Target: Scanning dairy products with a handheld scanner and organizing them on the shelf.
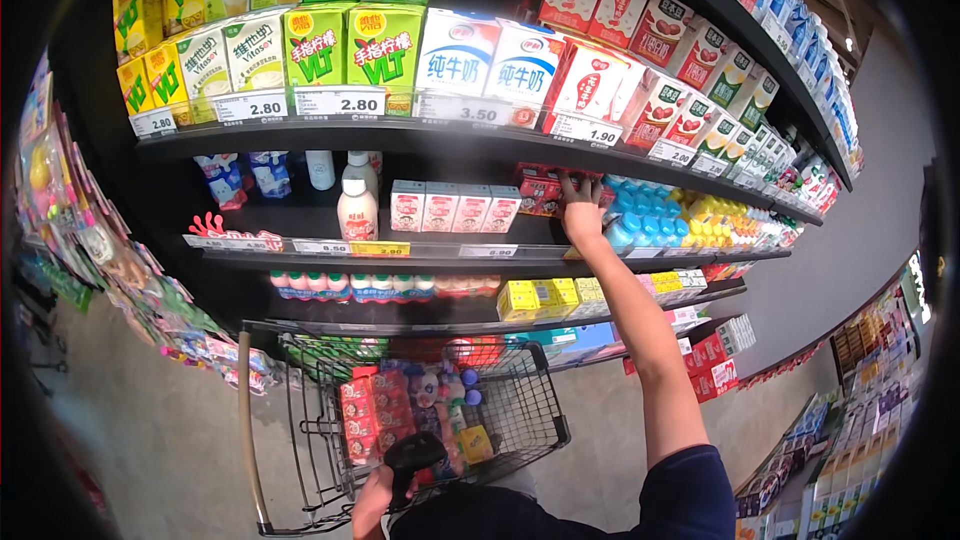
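Observation:
My right hand [582,214] reaches onto the middle shelf, fingers apart against a row of small red drink cartons [538,191]. Its fingertips are partly lost among the cartons, so a firm grip cannot be made out. Blue-capped bottles [645,229] stand just right of that hand, and white-and-pink cartons [456,208] are to its left. Low in the view, my left hand [373,499] is closed around the grip of a black handheld scanner [414,454]. Behind the scanner is a wire shopping cart [525,409] holding red carton packs [375,412], bottles and a yellow pack [475,444].
The black shelf above bears drink cartons [315,49] behind price tags [341,103]; its edge overhangs my right hand. On the lower shelf are bottle packs [390,286] and yellow cartons [536,298]. Hanging packets [112,225] line the left; another display [862,442] stands right.

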### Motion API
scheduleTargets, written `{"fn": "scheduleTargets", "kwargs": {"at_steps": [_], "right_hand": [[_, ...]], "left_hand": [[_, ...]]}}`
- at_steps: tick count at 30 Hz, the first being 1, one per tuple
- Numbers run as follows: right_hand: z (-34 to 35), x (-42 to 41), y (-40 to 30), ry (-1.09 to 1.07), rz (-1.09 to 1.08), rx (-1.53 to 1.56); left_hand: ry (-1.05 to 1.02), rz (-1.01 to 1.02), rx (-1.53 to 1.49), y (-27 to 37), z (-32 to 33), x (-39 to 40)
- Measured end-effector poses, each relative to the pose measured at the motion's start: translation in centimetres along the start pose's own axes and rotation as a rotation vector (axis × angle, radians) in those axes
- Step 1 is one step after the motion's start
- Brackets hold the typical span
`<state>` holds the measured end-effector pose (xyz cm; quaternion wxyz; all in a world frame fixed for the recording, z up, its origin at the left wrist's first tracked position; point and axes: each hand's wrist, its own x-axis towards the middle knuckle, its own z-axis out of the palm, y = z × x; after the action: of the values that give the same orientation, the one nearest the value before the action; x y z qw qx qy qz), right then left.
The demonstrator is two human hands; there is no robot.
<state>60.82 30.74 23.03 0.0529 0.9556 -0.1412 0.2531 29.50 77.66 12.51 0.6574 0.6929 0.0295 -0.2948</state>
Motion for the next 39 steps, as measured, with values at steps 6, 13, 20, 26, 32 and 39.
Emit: {"fn": "scheduleTargets", "kwargs": {"at_steps": [6,13,20,26,32,39], "right_hand": [[-0.1,0.0,0.3,0.055,-0.088,0.063],[-0.8,0.7,-0.5,-0.036,-0.019,0.035],[0.0,1.2,-0.2,-0.036,-0.002,0.005],[-0.1,1.2,0.3,-0.023,-0.038,0.05],[-0.2,1.3,-0.4,-0.028,-0.036,0.061],[0.1,1.5,-0.5,-0.025,0.02,0.05]], "left_hand": [[-0.023,-0.069,0.032,-0.2,0.1,0.5],[-0.055,-0.053,-0.013,-0.2,0.2,0.4],[-0.079,0.01,-0.14,-2.6,0.3,0.6],[-0.129,0.05,-0.152,-4.8,-0.1,1.5],[-0.075,-0.071,-0.142,-0.9,0.7,0.7],[-0.14,-0.049,-0.057,-1.5,0.0,1.2]]}}
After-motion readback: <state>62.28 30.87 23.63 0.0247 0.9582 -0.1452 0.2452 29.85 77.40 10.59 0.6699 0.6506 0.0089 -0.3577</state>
